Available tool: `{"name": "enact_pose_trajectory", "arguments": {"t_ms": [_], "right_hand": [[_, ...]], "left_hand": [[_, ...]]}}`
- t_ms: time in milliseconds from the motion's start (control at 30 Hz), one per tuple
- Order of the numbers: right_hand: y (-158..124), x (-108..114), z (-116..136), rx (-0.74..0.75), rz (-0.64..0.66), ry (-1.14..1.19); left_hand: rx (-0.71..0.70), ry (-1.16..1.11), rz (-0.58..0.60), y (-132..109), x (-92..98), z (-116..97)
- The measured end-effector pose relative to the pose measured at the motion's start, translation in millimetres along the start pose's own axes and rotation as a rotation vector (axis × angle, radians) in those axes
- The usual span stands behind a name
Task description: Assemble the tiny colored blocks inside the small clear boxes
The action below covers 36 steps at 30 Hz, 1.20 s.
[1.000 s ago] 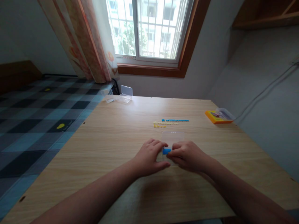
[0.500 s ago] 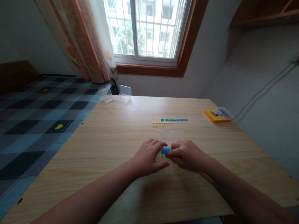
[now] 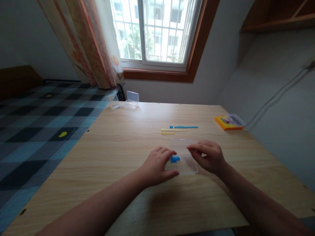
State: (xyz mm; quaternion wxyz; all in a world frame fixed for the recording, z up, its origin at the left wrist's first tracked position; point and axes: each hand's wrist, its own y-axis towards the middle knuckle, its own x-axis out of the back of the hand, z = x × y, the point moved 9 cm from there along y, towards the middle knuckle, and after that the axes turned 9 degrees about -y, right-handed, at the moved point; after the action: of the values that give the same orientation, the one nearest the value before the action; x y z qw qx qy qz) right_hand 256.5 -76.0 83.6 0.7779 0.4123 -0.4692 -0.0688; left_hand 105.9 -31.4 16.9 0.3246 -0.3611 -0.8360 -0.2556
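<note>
A shallow clear plastic box [image 3: 188, 167] lies on the wooden table in front of me with its lid [image 3: 182, 143] raised at the far side. Several small blue blocks [image 3: 175, 159] are grouped inside, at its left end. My left hand [image 3: 159, 165] straddles that left end, fingers at the back and thumb at the front, gripping the box. Over the right side hovers my right hand [image 3: 208, 156], its thumb and index fingertips pinched together. Anything between those tips is too small to make out.
Beyond the box run rows of small blue pieces [image 3: 185, 127], pale pieces [image 3: 174, 130] and yellow pieces [image 3: 167, 133]. An orange-and-yellow case [image 3: 228, 122] sits at the table's right edge. Another open clear box [image 3: 131, 101] stands at the far left corner, beside a checked bed [image 3: 49, 131].
My right hand has pulled back to the right and up from the blue blocks, uncovering them and the box's right side. My left hand stays in place on the box.
</note>
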Motion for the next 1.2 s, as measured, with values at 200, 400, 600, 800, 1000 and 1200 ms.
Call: {"name": "enact_pose_trajectory", "arguments": {"t_ms": [200, 400, 600, 800, 1000, 1200], "right_hand": [[-3.2, 22.0, -32.6, -0.177, -0.256, -0.104], [11.7, 15.1, -64.9, -0.226, -0.173, -0.246], [59.5, -49.0, -102.7, -0.262, 0.329, -0.234], [92.8, -106.1, -138.7, -0.347, 0.576, -0.261], [90.4, -122.0, -164.7, -0.421, 0.778, -0.262], [81.6, -122.3, -165.1, -0.391, 0.911, -0.242]], "left_hand": [[0.013, -0.001, 0.004, 0.0, 0.2, 2.3], [0.009, -0.010, -0.009, -0.1, 0.8, 2.2], [0.007, -0.011, -0.025, -1.5, 1.5, 2.7], [-0.007, -0.003, -0.024, -0.6, -0.8, 3.9], [-0.005, -0.017, -0.031, -1.8, -1.2, 5.0], [-0.009, -0.013, -0.032, -1.2, -1.2, 4.7]]}}
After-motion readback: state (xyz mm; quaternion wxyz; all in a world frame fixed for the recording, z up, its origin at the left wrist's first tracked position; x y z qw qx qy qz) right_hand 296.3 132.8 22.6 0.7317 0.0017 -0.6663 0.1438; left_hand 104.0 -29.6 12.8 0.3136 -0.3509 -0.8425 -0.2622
